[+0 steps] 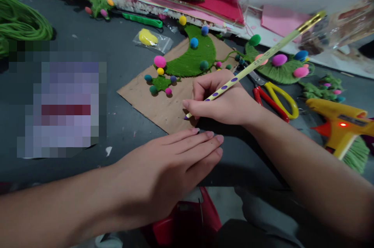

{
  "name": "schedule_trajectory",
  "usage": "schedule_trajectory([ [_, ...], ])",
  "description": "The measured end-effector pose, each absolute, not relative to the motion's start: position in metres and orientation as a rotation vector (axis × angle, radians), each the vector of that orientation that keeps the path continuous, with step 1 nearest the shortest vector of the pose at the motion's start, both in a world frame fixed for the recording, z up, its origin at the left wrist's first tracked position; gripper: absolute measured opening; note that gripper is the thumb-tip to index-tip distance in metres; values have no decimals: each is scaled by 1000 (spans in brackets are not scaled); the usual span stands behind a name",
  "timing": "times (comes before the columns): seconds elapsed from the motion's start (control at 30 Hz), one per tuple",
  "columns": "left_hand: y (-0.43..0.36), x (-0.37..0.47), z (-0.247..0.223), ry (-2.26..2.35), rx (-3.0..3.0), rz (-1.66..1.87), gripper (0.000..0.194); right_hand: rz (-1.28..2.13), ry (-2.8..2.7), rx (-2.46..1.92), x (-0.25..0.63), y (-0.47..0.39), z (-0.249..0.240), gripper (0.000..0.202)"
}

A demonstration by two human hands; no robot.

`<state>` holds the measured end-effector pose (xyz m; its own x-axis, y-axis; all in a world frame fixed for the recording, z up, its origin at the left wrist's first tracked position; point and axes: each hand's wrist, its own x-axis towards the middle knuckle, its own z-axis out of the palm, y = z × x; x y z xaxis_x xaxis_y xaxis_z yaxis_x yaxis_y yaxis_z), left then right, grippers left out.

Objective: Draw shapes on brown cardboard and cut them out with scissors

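Note:
My right hand (224, 100) grips a pale yellow pencil (257, 63) with purple dots, its tip down on a piece of brown cardboard (140, 94). My left hand (178, 162) lies flat with fingers stretched out, its fingertips at the cardboard's near edge. On the cardboard rests a green yarn-wrapped crescent moon (193, 61) with coloured pompoms along its edge. Below its left end is a small green star (161, 83) with pompoms at its points. My right hand partly covers the cardboard's right side.
Red-and-yellow-handled scissors (274, 100) lie right of my right hand. A yellow glue gun (339, 123) with a lit red light stands further right. Green yarn (23, 22) is at the far left. A green cutter (143, 20) and a small bag with something yellow (149, 37) lie behind.

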<state>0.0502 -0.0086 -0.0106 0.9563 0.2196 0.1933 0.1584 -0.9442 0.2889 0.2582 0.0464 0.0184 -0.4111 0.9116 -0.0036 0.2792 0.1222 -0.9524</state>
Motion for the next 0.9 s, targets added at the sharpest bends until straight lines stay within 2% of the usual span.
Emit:
schedule_trajectory([
  [0.2,-8,50,-11,291,2834,311,57,1306,-1782,-1146,259,47,16,30],
  [0.4,-8,49,-12,277,2846,311,62,1311,-1775,-1128,259,48,16,29],
  [0.9,-9,50,-9,286,2834,333,54,1314,-1763,-1203,260,47,21,29],
])
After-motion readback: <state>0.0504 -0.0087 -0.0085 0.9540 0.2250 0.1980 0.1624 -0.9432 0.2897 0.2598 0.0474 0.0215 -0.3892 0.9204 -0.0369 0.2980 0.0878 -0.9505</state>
